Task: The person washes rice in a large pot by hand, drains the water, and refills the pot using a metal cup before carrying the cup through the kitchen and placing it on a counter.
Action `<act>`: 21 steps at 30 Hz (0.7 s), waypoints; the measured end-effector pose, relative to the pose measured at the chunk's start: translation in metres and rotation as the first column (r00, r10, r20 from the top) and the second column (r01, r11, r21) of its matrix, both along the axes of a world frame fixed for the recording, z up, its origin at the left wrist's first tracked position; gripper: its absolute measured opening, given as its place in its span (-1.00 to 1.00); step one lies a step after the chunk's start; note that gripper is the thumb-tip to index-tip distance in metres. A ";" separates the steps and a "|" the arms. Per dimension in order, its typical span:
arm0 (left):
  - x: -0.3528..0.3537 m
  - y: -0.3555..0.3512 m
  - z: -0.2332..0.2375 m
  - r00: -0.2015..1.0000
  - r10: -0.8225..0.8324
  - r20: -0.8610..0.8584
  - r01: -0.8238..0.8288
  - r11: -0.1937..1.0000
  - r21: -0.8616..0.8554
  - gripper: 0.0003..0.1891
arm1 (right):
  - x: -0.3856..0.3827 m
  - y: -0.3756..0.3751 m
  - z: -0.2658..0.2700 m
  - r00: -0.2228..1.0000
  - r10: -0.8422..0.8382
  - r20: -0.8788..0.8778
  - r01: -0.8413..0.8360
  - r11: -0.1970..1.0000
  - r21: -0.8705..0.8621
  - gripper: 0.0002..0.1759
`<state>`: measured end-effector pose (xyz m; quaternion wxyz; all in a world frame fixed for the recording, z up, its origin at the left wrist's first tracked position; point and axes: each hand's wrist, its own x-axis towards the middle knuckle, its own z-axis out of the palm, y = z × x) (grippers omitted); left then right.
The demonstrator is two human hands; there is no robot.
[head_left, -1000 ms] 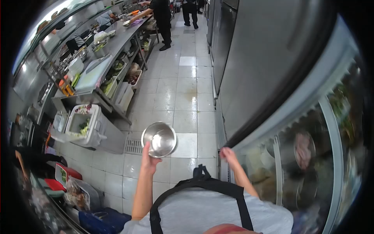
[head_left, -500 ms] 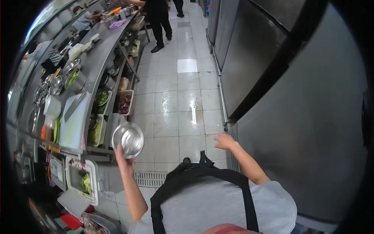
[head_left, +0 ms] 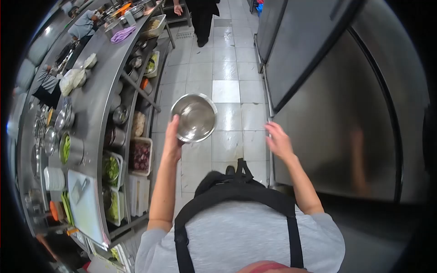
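A round stainless steel bowl (head_left: pixel 195 118) is held up in front of me over the tiled floor, its shiny inside facing the camera. My left hand (head_left: pixel 172 139) grips its left side, thumb over the rim and the other fingers hidden underneath. Out to the right, my right hand (head_left: pixel 278 140) is open with its fingers loosely bent and apart, holding nothing. It is nearest to the steel refrigerator (head_left: pixel 327 118), whose door shows a blurred reflection of an arm.
Along my left runs a steel counter (head_left: pixel 98 102) with a cutting board (head_left: pixel 86 204), a pot of green vegetables (head_left: pixel 73 149) and bowls. Food tubs, including one of dark red pieces (head_left: pixel 140 157), fill the shelf below. A person (head_left: pixel 202 22) stands farther down the tiled aisle (head_left: pixel 200 77).
I have moved forward along the aisle. My left hand has brought the bowl up and inward to the right. My right hand has risen slightly beside the refrigerator.
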<state>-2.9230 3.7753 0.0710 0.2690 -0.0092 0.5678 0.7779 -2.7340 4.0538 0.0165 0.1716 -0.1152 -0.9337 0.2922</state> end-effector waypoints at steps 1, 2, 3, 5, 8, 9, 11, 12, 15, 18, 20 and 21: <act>-0.025 -0.002 -0.012 0.998 0.044 0.050 -0.042 0.998 -0.053 -0.39 | -0.054 -0.002 0.021 0.984 0.169 -0.053 -0.169 0.986 -0.002 -0.44; -0.042 0.001 -0.006 0.995 0.075 0.072 -0.071 0.996 -0.063 -0.36 | -0.106 -0.002 0.011 0.950 0.300 -0.084 -0.299 0.954 0.027 -0.39; -0.066 -0.001 -0.017 0.989 0.089 0.116 -0.083 0.995 -0.053 -0.37 | -0.151 -0.011 0.038 0.865 0.459 -0.203 -0.442 0.888 0.124 -0.39; -0.110 0.002 -0.023 0.989 0.066 0.135 -0.065 0.998 -0.015 -0.40 | -0.233 -0.014 0.058 0.699 0.696 -0.165 -0.636 0.710 0.301 -0.40; -0.187 0.027 -0.035 0.982 0.059 0.181 -0.057 0.998 -0.018 -0.42 | -0.330 0.008 0.058 0.594 0.801 -0.074 -0.720 0.571 0.395 -0.48; -0.213 0.040 -0.032 0.974 0.063 0.215 -0.055 0.997 -0.045 -0.42 | -0.357 0.015 0.056 0.580 0.810 -0.078 -0.729 0.560 0.393 -0.51; -0.282 0.079 -0.045 0.988 -0.017 0.151 0.026 0.998 -0.061 -0.45 | -0.415 0.050 0.045 0.574 0.812 -0.109 -0.714 0.561 0.420 -0.58; -0.316 0.107 -0.045 0.991 -0.058 0.120 0.070 0.993 -0.095 -0.46 | -0.440 0.071 0.042 0.570 0.813 -0.119 -0.708 0.560 0.431 -0.61; -0.421 0.199 -0.052 0.910 -0.409 0.068 0.413 0.882 -0.227 -0.42 | -0.491 0.141 0.032 0.686 0.727 -0.028 -0.677 0.653 0.340 -0.71; -0.495 0.302 -0.014 0.765 -0.642 0.054 0.620 0.712 -0.330 -0.39 | -0.528 0.225 0.029 0.832 0.544 -0.109 -0.501 0.821 0.272 -0.77; -0.550 0.359 -0.011 0.706 -0.708 0.027 0.678 0.664 -0.313 -0.38 | -0.551 0.276 0.024 0.919 0.357 -0.164 -0.328 0.927 0.179 -0.81; -0.580 0.384 -0.013 0.702 -0.712 -0.004 0.672 0.664 -0.326 -0.38 | -0.565 0.301 0.023 0.946 0.268 -0.185 -0.245 0.960 0.139 -0.82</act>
